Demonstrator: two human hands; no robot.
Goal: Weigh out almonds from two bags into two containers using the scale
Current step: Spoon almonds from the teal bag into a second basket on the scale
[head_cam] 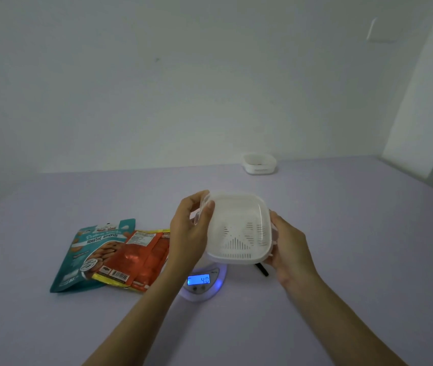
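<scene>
Above the white digital scale (pixel 202 282), left hand (pixel 189 233) and right hand (pixel 289 249) clamp the tilted slotted white plastic container (pixel 239 231); set down crooked, it could slide off.

A flat table with a pale lavender top (pixel 342 233) ran back to a plain white wall (pixel 157 101). A short black stick-like object (pixel 262 269) lay on the tabletop, partly hidden and its kind unclear. A small dark speck (pixel 157 59) marked the wall.

close head-worn view, forward and down over the table (pixel 355 233)
</scene>
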